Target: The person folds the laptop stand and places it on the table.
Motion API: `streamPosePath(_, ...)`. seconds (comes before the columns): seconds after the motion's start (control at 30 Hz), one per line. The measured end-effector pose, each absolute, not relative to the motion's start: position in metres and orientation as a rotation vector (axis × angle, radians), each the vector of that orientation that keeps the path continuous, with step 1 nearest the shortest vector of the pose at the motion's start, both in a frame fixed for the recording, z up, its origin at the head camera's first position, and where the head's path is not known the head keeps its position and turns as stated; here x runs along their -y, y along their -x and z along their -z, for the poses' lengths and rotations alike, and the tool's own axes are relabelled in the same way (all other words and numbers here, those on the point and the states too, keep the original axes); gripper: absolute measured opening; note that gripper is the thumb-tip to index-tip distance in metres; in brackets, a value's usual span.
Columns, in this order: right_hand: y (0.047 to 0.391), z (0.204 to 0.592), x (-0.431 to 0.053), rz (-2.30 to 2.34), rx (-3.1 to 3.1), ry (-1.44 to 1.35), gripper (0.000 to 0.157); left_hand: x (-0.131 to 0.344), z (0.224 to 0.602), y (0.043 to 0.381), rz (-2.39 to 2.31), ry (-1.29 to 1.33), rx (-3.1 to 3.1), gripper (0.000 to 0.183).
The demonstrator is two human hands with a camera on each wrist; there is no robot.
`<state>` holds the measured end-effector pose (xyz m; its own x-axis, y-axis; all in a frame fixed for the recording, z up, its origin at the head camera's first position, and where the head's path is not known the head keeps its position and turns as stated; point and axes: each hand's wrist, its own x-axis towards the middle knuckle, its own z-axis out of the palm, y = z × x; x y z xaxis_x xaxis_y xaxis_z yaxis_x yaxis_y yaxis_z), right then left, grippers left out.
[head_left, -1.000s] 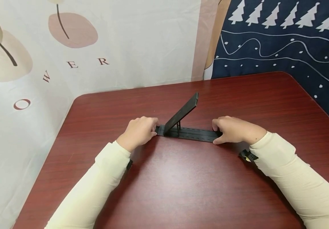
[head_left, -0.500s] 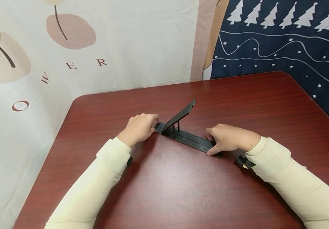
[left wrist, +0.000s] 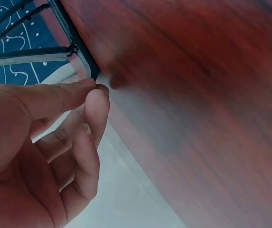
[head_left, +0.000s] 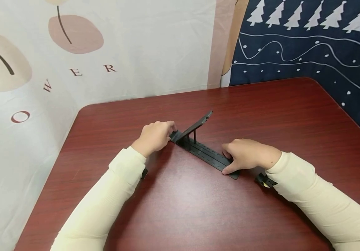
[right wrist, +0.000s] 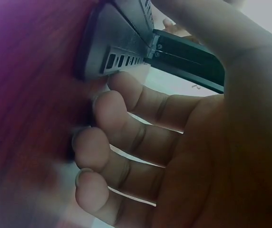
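Note:
A black folding stand (head_left: 207, 155) lies slantwise on the table, its long slotted base running from far left to near right. From its left part a flat panel (head_left: 196, 124) rises at a tilt, propped by thin legs. My left hand (head_left: 155, 138) pinches the base's far-left end; in the left wrist view the thumb and forefinger meet at the corner of the stand (left wrist: 89, 65). My right hand (head_left: 249, 153) grips across the base near its right end, thumb on the near edge. In the right wrist view, curled fingers (right wrist: 110, 113) line up along the slotted edge of the stand (right wrist: 106, 40).
The stand sits on a reddish-brown wooden table (head_left: 186, 212). Behind it hangs a pale cloth (head_left: 154, 45) with printed letters, and at the right a navy cloth (head_left: 292, 52) with white trees. Black straps (head_left: 265, 180) show at the wrists.
The right end of the stand has swung toward the near side with my right hand, so the base now lies diagonal. My left hand has stayed at the left end, shifting slightly.

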<state>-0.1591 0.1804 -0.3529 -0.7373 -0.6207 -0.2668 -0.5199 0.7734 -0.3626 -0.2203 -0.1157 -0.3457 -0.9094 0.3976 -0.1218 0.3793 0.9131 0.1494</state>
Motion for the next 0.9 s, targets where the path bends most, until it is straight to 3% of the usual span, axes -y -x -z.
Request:
streamPosePath(0.5,0.155,0.353,-0.175,0.346,-2.579,0.883,0.045,0.112,0.346,0.234,-0.308,-0.541,-2.896,0.031)
streamPosePath(0.9,0.151,0.352,-0.176,0.351,-2.576,0.952,0.036,0.106,0.351,0.243,-0.432,-0.501,-2.853,0.032)
